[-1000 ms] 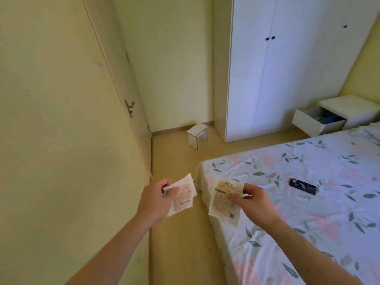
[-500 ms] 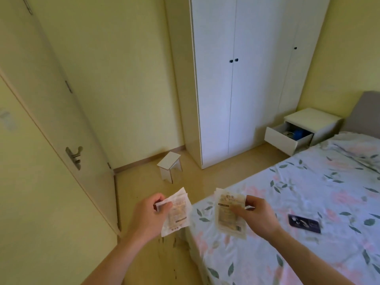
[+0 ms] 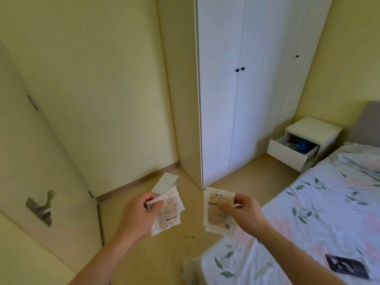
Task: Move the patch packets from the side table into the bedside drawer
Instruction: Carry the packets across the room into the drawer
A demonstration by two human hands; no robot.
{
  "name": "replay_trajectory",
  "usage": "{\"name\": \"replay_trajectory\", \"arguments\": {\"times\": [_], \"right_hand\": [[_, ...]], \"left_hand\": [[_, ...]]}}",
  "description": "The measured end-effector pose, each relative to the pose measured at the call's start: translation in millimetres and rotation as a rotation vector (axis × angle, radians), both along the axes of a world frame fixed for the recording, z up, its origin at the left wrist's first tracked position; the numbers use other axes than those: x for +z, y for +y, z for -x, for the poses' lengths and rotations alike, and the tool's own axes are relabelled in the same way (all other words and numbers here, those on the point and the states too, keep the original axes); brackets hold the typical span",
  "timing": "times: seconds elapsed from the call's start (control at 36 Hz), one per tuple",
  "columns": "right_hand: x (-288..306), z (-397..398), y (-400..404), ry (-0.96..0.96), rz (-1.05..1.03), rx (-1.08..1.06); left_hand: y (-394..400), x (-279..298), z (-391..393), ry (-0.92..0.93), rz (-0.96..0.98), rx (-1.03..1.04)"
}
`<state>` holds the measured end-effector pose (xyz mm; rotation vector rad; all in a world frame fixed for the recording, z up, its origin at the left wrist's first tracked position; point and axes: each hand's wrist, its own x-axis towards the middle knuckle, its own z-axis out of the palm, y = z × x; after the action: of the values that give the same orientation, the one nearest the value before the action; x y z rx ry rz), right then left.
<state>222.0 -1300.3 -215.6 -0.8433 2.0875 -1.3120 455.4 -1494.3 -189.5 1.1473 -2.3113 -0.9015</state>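
View swung right since a second ago: open drawer (image 3: 293, 150) came closer, far right by bed (image 3: 320, 212). Left hand (image 3: 136, 214) fingers pinched packet stack (image 3: 169, 211); right hand (image 3: 244, 210) pinched more packets (image 3: 216, 212). Carry leg underway, drop-off pending.

The left hand (image 3: 138, 214) covers the near edge of its patch packets (image 3: 169, 211), so their number cannot be counted. The print on the packet (image 3: 218, 210) in the right hand (image 3: 243, 210) is too blurred to read. Beyond the right hand, the open bedside drawer (image 3: 287, 153) holds something blue, too small to identify. The bed (image 3: 308, 223) and the dark card (image 3: 347, 265) beside the right forearm are cut off or smeared.
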Motion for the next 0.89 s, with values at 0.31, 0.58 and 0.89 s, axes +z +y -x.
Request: {"name": "replay_trajectory", "arguments": {"times": [0.31,0.58,0.89], "right_hand": [[-11,62,-99,-0.034,0.006,-0.296],[-41,177,-197,-0.086,-0.014,-0.483],[-21,287,-288,-0.093,-0.031,-0.569]], "left_hand": [[-165,-2,129,-0.024,0.009,-0.270],[-285,-13,278,-0.021,0.024,-0.437],[-390,-9,427,-0.004,-0.005,-0.566]]}}
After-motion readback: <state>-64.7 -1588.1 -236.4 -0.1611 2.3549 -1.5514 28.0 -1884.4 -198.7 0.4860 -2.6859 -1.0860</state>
